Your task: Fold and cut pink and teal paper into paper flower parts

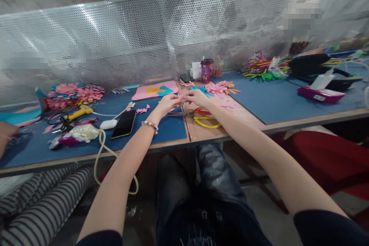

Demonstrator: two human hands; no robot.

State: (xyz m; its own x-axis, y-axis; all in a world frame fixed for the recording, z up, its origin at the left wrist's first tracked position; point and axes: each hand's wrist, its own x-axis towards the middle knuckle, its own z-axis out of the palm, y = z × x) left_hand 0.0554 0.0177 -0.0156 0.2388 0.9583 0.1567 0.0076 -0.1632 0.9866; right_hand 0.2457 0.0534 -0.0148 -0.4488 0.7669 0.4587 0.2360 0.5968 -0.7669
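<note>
Both my hands meet over the middle of the table, pinching a small pink piece (181, 99) that looks like cut foam or paper. My left hand (168, 105), with a bead bracelet at its wrist, has its fingertips closed on the piece's left side. From the other side my right hand (198, 98) grips it with closed fingers. Just below lie scissors (206, 118) with yellow and red handles, their blades pointing left. Behind the hands are pink sheets (141, 91) with orange and blue pieces on top. Pink fringed pieces (220, 87) and blue ones (201, 90) lie beyond my right hand.
On the left are a phone (124, 123), a white case (108, 124), a yellow glue gun (80, 112) and a pink pile (73, 94). A purple cup (206, 71) stands at the back. Rightward lie colourful strips (261, 67) and a tissue pack (321, 94). A co-worker's striped legs (54, 203) show at left.
</note>
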